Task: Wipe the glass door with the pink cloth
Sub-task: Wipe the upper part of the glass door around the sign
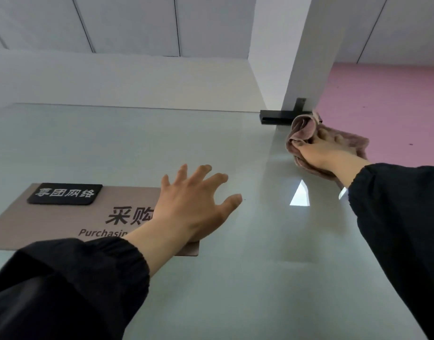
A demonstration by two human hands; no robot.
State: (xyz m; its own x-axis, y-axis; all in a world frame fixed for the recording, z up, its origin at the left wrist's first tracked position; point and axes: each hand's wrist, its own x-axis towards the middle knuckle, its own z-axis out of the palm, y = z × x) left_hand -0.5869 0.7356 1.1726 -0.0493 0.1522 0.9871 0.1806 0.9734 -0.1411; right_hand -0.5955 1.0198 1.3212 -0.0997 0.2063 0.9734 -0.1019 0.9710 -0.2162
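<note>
Near the frosted glass door's [142, 148] top right corner, just below the black metal hinge clamp [276, 117], your right hand [326, 149] grips the bunched pink cloth [300, 130] against the glass. Your left hand [189, 204] lies splayed, fingers straight, over the brown door sign [64, 217].

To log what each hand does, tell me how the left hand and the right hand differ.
The left hand lies open with fingers spread; the right hand grips the pink cloth. The left hand is bare against the glass door, partly over the sign; the right hand holds the cloth to the glass. The left hand sits lower, the right hand up by the black bracket. Both come out of black sleeves.
</note>
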